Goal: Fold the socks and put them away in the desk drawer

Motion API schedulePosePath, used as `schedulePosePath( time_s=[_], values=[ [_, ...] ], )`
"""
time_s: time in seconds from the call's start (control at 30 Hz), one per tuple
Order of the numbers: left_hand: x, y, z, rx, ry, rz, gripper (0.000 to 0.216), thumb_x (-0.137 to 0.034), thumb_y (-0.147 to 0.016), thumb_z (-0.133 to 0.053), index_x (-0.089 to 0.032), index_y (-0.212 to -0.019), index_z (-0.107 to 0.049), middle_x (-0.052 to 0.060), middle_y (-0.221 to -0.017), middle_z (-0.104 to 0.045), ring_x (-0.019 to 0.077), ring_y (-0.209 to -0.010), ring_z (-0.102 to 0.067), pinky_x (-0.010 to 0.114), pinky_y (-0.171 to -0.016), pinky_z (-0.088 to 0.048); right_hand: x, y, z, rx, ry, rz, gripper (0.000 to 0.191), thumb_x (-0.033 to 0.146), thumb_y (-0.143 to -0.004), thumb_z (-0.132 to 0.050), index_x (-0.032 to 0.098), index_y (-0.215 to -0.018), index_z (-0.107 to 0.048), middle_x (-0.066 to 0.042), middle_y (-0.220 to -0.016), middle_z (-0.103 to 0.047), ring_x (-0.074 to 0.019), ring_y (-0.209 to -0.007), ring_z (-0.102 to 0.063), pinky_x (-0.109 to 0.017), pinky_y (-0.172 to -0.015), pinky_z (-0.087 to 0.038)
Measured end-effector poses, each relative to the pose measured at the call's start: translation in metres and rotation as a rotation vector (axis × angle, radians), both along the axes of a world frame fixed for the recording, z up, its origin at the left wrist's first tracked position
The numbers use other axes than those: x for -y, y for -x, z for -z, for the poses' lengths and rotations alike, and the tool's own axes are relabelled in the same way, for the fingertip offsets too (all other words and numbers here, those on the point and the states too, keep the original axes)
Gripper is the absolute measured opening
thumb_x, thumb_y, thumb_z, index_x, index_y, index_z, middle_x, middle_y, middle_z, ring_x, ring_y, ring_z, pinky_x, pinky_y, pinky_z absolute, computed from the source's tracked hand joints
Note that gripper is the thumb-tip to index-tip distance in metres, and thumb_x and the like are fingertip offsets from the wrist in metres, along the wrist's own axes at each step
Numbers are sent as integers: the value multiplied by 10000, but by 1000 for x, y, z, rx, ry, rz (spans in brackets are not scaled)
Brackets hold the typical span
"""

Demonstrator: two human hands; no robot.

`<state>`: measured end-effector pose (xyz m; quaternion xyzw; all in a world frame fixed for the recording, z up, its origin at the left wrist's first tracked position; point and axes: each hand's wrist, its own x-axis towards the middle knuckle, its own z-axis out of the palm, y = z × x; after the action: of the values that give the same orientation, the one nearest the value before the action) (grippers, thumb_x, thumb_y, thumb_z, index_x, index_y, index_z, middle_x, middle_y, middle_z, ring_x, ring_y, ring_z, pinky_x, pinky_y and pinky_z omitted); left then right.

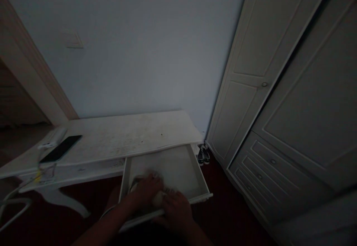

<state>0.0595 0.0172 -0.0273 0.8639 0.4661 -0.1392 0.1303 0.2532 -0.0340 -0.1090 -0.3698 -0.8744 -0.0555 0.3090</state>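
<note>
Left forearm [114,216] and right forearm [192,229] angle into a pulled-out white drawer [178,160] in a dim room, as seen from the head camera. At their ends, the left hand [150,187] and right hand [176,204] bend over a pale, blurred item [158,199] that lies between them, toward the drawer's front. Fingers on both hands look curled downward and close to it; motion and gloom leave it impossible to tell whether either grips.

Handling it well likely calls for slow, even work from both sides, palms low, with little weight on the extended drawer.

Edges frame the scene: the front lip [196,199] runs just nearer than the fingers, the left side wall stands near the left fingers, and the curving desk [145,127] edge lies beyond the fingertips. Widest room for movement appears ahead and to the right of the fingers, over pale drawer floor. Well left of them rests a dark phone [60,149]; past the drawer's right wall sit shoes [203,155], beside a tall wardrobe [242,108].
</note>
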Motion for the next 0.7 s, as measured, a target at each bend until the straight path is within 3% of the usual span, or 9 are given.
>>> schedulePosePath(
  time_s=[0.13,0.23,0.47,0.7],
  values=[
    [15,11,-3,-81,-25,-156,794,-208,-762,-660,-246,-1538,-497,184,-1667,-404,460,-1550,-303,709,-1141,-388,-1,0,-3,15,-27,10,732,918,-881,-466,218,-907,-678,-49,-817,-743,-232,-789,-685,-349,-729,-461],
    [10,13,-1,-77,-116,-270,814,-138,-725,-632,-267,-1521,-517,147,-1655,-435,436,-1532,-336,667,-1122,-426,-1,0,-2,45,-30,32,743,937,-866,-455,223,-807,-649,-34,-737,-706,-222,-723,-659,-354,-707,-445],
    [-29,26,-10,-66,-244,-444,680,-198,-830,-618,-256,-1502,-532,158,-1541,-539,418,-1407,-465,542,-1017,-519,2,0,-3,97,34,63,734,941,-837,-508,223,-769,-644,-33,-732,-691,-221,-759,-650,-360,-741,-436],
    [-67,23,-15,-62,-345,-561,617,-262,-917,-559,-218,-1529,-484,195,-1522,-562,401,-1299,-585,515,-977,-530,0,3,5,112,17,48,759,958,-834,-480,219,-760,-638,-41,-703,-670,-216,-742,-624,-353,-721,-416]
  ],
)
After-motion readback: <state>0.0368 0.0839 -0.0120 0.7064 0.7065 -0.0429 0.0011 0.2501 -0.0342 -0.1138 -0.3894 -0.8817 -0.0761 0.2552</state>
